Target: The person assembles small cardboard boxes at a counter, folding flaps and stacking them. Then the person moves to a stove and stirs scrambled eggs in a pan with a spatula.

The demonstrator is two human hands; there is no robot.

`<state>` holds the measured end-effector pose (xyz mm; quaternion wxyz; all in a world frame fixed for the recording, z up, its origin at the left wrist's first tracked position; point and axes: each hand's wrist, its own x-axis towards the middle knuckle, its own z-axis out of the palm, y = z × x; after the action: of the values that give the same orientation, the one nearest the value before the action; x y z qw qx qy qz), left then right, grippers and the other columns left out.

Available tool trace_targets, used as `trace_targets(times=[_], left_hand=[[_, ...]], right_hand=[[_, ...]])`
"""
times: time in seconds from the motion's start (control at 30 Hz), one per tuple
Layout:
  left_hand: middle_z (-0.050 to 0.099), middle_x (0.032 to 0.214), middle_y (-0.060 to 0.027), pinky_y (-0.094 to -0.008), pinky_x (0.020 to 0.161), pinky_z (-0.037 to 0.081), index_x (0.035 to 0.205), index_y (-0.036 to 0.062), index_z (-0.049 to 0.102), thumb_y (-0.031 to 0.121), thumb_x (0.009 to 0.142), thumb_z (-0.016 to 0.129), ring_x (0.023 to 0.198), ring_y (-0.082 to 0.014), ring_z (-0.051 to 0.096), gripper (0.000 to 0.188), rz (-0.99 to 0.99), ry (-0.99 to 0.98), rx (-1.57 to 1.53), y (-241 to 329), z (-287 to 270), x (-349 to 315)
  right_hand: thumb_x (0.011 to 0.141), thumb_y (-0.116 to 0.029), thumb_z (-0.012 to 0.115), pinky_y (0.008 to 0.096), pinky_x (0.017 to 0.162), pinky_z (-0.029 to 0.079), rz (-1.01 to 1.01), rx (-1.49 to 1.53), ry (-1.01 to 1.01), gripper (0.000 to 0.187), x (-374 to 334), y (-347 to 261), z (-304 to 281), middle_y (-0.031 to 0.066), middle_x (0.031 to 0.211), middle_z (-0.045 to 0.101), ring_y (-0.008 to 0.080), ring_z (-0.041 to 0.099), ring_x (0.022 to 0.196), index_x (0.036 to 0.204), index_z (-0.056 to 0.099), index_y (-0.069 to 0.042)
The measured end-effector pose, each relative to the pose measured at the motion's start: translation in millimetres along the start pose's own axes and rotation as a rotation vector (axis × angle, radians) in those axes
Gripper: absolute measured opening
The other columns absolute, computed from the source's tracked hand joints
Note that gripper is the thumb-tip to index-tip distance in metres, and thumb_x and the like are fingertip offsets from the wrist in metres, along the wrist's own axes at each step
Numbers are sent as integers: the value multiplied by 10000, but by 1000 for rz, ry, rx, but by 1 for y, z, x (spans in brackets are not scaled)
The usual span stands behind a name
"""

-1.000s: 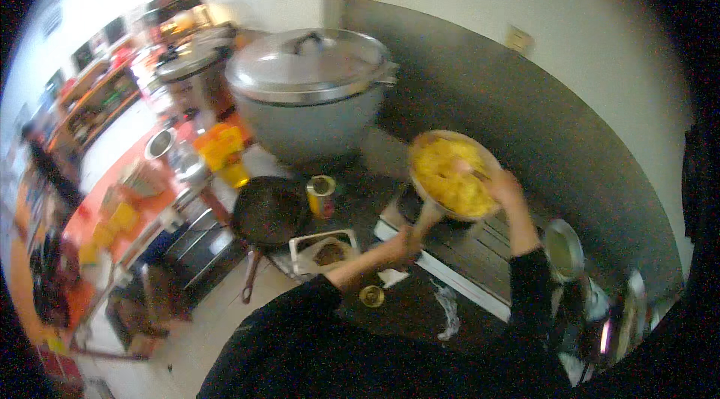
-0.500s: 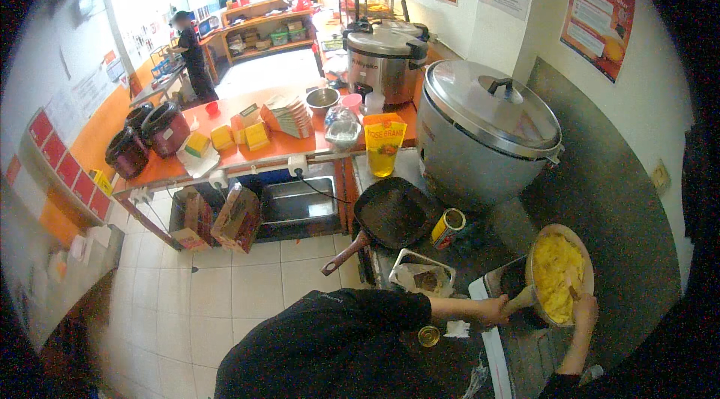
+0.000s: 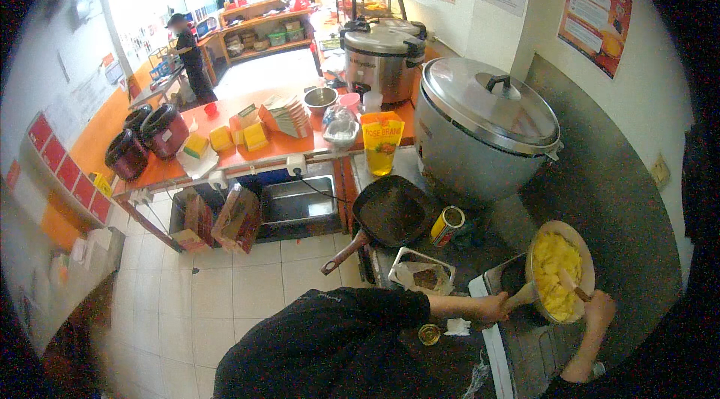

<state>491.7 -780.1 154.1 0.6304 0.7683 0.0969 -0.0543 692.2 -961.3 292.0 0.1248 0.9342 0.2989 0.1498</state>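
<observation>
A light-coloured frying pan (image 3: 587, 264) sits over the stove (image 3: 517, 358) at the lower right. Soft yellow scrambled egg (image 3: 556, 264) fills it. My left hand (image 3: 493, 309) is closed round the pan's pale handle (image 3: 520, 298). At the pan's near right edge, my right hand (image 3: 598, 310) grips a spatula (image 3: 576, 286) whose pale blade lies in the egg. Left of the stove stands a metal tray (image 3: 421, 270) with brown bits and clear plastic in it. A yellow-and-red can (image 3: 448, 226) is just behind that tray.
A dark square grill pan (image 3: 394, 210) lies farther left, its handle jutting past the counter edge. Behind it are a yellow oil pouch (image 3: 382, 142) and a big steel rice cooker (image 3: 487, 121). A person in dark clothes (image 3: 195, 61) stands far back left.
My right hand has moved slightly right, and the spatula has swung with its blade farther left in the egg. The egg is shifted and bunched. My left hand stays on the handle.
</observation>
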Motion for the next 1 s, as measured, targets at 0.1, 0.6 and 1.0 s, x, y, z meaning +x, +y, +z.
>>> trace_targets(times=[0.1,0.6,1.0], left_hand=[[539,712,-85,-337,429,435,1014,86,326,176,765,595,570,-204,556,378,11,0,-65,-20,3,11],[552,790,-37,-296,496,418,1054,119,454,540,859,308,650,-174,512,486,214,65,-78,-96,22,67],[544,836,-73,-341,606,411,1035,106,418,370,842,408,724,-200,508,327,33,-53,-38,-20,6,13]], right_hand=[[741,-125,551,405,597,483,12,-130,198,112,1,19,-25,160,784,608,311,604,714,777,620,-44],[703,-438,634,410,739,473,145,108,-128,422,81,13,43,150,890,610,312,587,863,822,635,-33],[775,-293,578,412,640,452,-68,130,90,248,32,-3,9,161,846,597,330,576,743,814,624,-53]])
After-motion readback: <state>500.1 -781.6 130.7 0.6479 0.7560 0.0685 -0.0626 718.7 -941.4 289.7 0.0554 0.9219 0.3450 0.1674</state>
